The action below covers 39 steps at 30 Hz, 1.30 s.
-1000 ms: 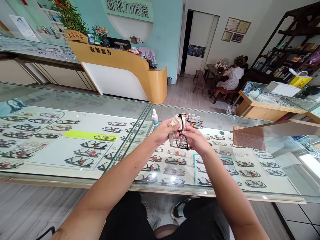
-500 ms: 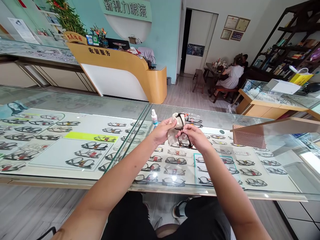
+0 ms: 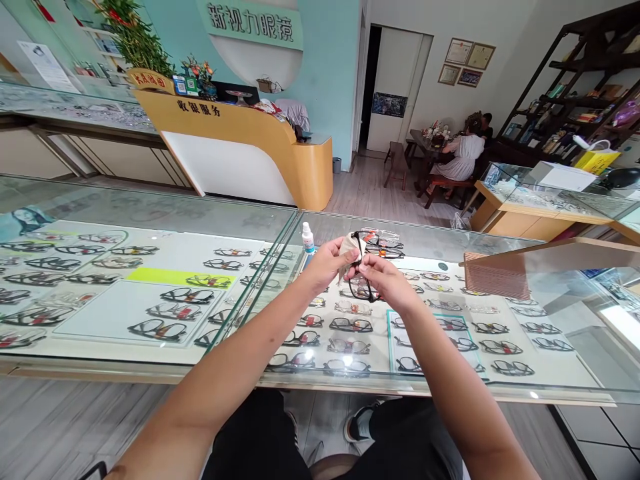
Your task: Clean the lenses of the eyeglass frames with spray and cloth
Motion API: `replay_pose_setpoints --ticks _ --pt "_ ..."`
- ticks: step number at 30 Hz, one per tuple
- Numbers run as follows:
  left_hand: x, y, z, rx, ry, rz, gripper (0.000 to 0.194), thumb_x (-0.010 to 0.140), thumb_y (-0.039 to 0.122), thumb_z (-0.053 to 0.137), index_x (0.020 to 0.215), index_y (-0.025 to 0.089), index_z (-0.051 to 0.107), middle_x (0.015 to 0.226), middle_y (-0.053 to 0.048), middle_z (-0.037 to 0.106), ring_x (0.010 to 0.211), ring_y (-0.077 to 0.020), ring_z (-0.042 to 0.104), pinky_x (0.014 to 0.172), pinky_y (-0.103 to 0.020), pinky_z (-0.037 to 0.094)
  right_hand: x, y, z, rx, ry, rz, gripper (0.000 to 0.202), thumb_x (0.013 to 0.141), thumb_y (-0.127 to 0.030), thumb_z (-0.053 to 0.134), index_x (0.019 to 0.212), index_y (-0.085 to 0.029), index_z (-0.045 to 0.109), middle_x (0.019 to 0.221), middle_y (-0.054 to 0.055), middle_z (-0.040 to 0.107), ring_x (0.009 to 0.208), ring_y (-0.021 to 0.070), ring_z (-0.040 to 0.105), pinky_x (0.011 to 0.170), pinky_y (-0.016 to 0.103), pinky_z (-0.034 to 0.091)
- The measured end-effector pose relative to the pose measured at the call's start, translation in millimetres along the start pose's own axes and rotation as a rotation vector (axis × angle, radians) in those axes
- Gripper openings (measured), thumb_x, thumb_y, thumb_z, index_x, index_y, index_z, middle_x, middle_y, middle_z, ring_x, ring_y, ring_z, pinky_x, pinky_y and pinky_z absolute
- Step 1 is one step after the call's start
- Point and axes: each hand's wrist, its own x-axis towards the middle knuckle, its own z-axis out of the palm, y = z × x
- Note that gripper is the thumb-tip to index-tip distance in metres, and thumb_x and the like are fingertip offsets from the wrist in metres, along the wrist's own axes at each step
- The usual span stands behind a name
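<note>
Over the glass display case, my left hand (image 3: 327, 265) is closed on a pale cloth (image 3: 351, 249), which is pressed around one lens of a pair of black-framed glasses. My right hand (image 3: 384, 279) pinches the same glasses (image 3: 364, 291) near the middle of the frame. One rim hangs below the fingers, and the cloth hides much of the other. Just left of the cloth, a small white bottle (image 3: 307, 238) with a blue-and-white label stands upright on the glass top.
Beneath the glass top (image 3: 240, 220) lie rows of eyeglasses (image 3: 351, 325). A brown slatted panel (image 3: 497, 275) is at the right. Farther off are a yellow-and-white counter (image 3: 235, 157), a wooden bench (image 3: 397, 163) and a seated person (image 3: 465, 157) at a table.
The cloth has been gathered closer around the upper lens, and its hanging part has drawn in. The glasses have turned slightly, with the lower rim shifting left. My hands stay close together.
</note>
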Motion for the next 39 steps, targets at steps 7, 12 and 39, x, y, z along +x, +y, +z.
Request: replay_pose_setpoints --ticks 7,12,39 --pt "-2 6 2.0 -0.082 -0.008 0.008 0.058 0.081 0.064 0.092 0.097 0.018 0.059 0.068 0.001 0.069 0.048 -0.0131 0.063 0.048 -0.024 0.052 -1 -3 -4 0.011 0.03 0.008 0.039 0.09 -0.056 0.087 0.09 -0.024 0.065 0.096 0.004 0.079 0.094 0.0215 0.071 0.09 0.035 0.051" --pt "-5 13 -0.7 -0.099 -0.084 -0.037 0.061 0.078 0.048 0.099 0.115 0.016 0.063 0.076 -0.001 0.072 0.056 -0.0129 0.066 0.057 -0.025 0.054 -1 -5 -6 0.078 0.023 -0.007 0.039 0.089 -0.055 0.089 0.091 -0.024 0.065 0.095 0.003 0.079 0.09 0.0217 0.073 0.091 0.037 0.052" --pt "-5 4 10.6 -0.006 0.04 0.058 0.059 0.077 0.063 0.095 0.092 0.018 0.06 0.063 0.005 0.065 0.04 -0.0073 0.053 0.04 -0.019 0.038 -4 -8 5 0.001 -0.023 0.028 0.042 0.09 -0.06 0.086 0.091 -0.023 0.066 0.097 0.005 0.08 0.096 0.0222 0.071 0.091 0.036 0.049"
